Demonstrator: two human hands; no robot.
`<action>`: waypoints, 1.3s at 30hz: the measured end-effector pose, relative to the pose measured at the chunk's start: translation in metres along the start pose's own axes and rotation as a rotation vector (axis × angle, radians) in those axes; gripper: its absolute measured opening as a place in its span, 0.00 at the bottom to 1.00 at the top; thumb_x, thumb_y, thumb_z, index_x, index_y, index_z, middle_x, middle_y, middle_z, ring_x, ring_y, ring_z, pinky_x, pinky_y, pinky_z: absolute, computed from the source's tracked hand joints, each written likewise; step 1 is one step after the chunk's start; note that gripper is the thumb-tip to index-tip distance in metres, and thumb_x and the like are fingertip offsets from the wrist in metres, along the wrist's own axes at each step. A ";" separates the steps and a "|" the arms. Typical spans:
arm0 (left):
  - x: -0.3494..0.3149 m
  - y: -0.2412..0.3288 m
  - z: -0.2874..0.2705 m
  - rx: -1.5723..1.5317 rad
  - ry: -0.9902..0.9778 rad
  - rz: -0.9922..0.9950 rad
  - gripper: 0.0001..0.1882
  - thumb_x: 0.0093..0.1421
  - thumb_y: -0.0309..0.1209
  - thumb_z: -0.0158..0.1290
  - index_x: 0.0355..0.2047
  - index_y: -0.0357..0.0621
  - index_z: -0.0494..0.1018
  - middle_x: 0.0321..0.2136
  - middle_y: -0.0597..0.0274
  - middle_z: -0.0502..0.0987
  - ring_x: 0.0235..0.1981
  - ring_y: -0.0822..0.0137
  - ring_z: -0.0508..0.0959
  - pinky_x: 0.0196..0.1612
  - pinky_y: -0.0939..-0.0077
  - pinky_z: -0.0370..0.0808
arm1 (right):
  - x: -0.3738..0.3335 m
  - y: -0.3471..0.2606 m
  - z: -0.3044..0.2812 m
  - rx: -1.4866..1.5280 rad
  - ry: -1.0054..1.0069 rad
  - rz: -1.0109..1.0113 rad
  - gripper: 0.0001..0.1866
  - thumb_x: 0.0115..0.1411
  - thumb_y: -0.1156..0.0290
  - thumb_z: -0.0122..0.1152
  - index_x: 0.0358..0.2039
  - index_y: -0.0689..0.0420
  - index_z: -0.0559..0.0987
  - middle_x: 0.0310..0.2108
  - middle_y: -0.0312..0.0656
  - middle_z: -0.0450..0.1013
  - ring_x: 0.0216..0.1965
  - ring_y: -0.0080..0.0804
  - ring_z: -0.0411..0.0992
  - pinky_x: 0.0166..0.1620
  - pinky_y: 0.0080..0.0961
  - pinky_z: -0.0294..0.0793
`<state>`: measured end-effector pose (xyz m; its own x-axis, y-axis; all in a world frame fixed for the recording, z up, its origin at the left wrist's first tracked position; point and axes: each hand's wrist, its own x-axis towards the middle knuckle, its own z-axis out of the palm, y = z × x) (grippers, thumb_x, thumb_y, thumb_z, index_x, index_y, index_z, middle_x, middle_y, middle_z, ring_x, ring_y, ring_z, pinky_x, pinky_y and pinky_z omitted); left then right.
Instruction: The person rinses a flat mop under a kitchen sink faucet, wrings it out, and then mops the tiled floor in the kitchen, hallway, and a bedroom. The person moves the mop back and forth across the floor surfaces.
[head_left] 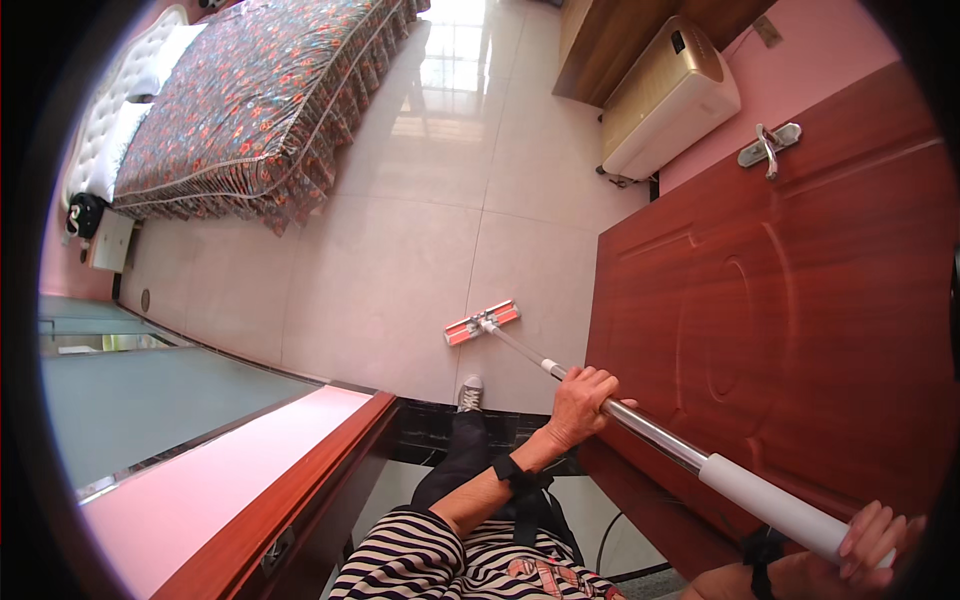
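A flat mop (640, 425) slants across the doorway, its metal pole running from lower right up to the floor. Its orange-red and silver rectangular head (482, 323) rests on the tiles just past the threshold. My left hand (584, 404) is wrapped round the middle of the pole. Near the pole's upper end, my right hand (872, 545) closes round the white grip (775, 505); part of that hand fades into the dark picture rim. My foot in a grey shoe (470, 393) stands close behind the mop head.
An open red-brown door (780, 300) stands at the right, the door frame (290, 500) at the lower left. A bed with a flowered cover (250, 110) is at the far left. A white and gold appliance (670, 100) stands by the pink wall. Pale glossy tiles (390, 260) cover the floor.
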<state>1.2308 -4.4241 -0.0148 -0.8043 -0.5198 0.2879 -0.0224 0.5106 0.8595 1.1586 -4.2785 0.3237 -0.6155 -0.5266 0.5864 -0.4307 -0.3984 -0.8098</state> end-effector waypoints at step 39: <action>0.111 -0.062 -0.053 0.020 0.220 0.138 0.15 0.45 0.38 0.64 0.22 0.47 0.68 0.24 0.63 0.71 0.32 0.59 0.73 0.39 0.66 0.68 | -0.039 0.184 0.077 -0.361 0.106 0.171 0.22 0.58 0.55 0.58 0.38 0.63 0.66 0.20 0.36 0.68 0.25 0.27 0.69 0.38 0.32 0.71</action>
<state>1.1739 -4.5496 -0.0138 -0.6521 -0.5795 0.4888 0.0652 0.5995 0.7977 1.1540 -4.3889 0.1533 -0.7549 -0.4746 0.4526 -0.5083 -0.0126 -0.8611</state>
